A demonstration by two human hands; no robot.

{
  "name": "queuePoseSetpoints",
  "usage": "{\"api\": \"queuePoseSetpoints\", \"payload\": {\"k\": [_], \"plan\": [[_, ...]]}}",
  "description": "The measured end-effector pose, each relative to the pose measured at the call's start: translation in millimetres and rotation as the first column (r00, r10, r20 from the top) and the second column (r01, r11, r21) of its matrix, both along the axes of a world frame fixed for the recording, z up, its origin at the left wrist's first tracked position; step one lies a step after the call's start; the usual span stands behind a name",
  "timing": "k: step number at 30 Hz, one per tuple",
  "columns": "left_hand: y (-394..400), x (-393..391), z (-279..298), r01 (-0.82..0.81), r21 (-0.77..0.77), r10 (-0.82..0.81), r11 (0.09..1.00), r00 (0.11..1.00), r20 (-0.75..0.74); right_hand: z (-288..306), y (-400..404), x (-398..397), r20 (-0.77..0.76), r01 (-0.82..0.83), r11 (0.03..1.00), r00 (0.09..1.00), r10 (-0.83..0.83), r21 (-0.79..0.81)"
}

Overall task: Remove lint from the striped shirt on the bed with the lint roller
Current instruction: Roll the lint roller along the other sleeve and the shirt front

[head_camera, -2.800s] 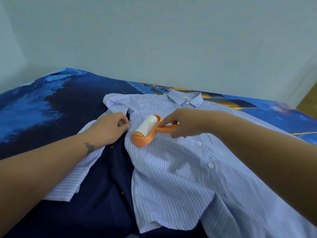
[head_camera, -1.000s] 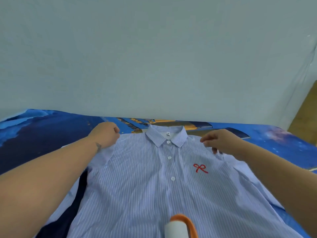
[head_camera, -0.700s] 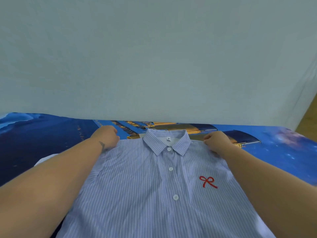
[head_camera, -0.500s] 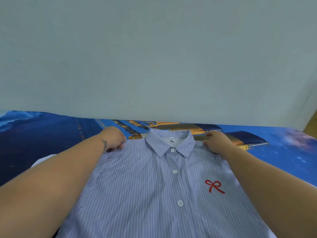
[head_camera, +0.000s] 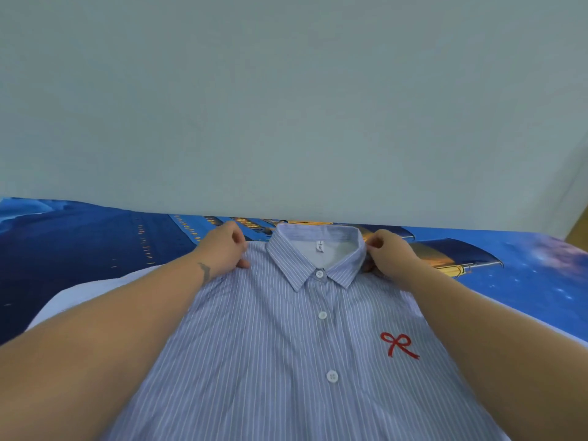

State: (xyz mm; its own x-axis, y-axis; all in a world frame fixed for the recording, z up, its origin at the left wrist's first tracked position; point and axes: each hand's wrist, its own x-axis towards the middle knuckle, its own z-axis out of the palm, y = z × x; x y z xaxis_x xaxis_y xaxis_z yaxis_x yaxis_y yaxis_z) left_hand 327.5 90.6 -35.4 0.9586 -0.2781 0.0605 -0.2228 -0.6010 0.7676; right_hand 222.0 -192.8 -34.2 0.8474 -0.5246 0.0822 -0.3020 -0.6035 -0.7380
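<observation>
The blue-and-white striped shirt lies front up on the bed, buttoned, collar toward the wall, with a red bow stitched on its chest. My left hand pinches the shirt's shoulder just left of the collar. My right hand grips the shoulder fabric at the collar's right edge. The lint roller is out of view.
The bed has a dark blue printed cover and reaches to a plain pale wall right behind the collar. A bit of brown wood shows at the far right edge.
My right hand let go of the lint roller, which was left low on the shirt and dropped out of view. Both hands went to the shoulders, and the collar now sits closer and more open.
</observation>
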Motion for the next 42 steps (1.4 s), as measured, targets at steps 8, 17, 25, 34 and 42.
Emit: {"api": "queuePoseSetpoints", "payload": {"k": [8, 17, 25, 34, 42], "plan": [[9.4, -7.8, -16.3, 0.169, 0.318, -0.281, 0.933, 0.894, 0.348, -12.3, -9.3, -11.5, 0.1, -0.126, 0.988, 0.986, 0.135, -0.092], [0.3, -1.4, -24.5, 0.114, 0.476, -0.311, 0.872, 0.88, 0.359, -15.9, -4.9, -8.1, -0.056, -0.275, 0.892, 0.96, 0.273, -0.359], [-6.1, 18.8, -28.9, 0.077, 0.608, -0.321, 0.791, 0.897, 0.303, -19.7, -4.8, 15.0, -0.141, -0.29, 0.877, 0.957, 0.254, -0.384], [4.6, 24.7, -33.4, 0.136, 0.665, -0.307, 0.734, 0.941, 0.146, -33.7, -13.0, 18.6, -0.375, -0.327, 0.831, 0.914, 0.156, -0.449], [32.6, 12.9, -9.5, 0.153, 0.539, -0.228, 0.828, 0.971, 0.074, -10.2, -20.9, -18.8, -0.501, -0.357, 0.842, 0.857, 0.122, -0.404]]}}
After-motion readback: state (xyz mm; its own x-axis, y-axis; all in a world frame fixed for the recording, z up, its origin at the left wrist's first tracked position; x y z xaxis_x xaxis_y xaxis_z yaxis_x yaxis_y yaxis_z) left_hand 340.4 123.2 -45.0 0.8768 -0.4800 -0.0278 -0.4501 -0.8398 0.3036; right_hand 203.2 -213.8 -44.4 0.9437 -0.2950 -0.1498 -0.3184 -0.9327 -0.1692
